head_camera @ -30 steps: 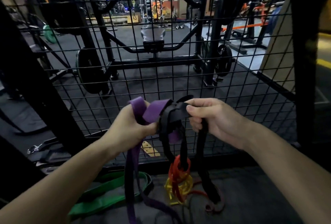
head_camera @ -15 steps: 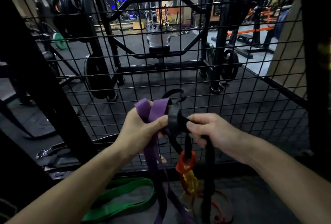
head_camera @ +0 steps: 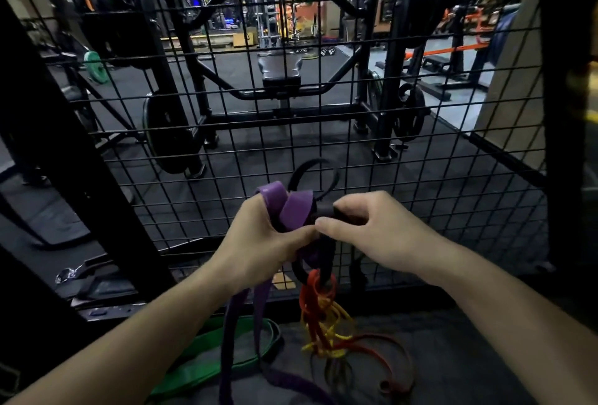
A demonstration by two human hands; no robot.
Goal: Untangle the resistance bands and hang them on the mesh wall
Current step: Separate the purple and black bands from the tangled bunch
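L hand (head_camera: pixel 259 243) grips purple band (head_camera: pixel 296 210), R hand (head_camera: pixel 372 236) pinches black band (head_camera: pixel 326 210), knot hidden

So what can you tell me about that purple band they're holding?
The purple band is a wide, flat strap that looks like smooth rubber. Its top is folded into two loops that stick up above the left hand, which grips it. There it is knotted with a black band that the right hand pinches. Below the left hand, its two lengths hang down to the floor, passing over a green band lying there.
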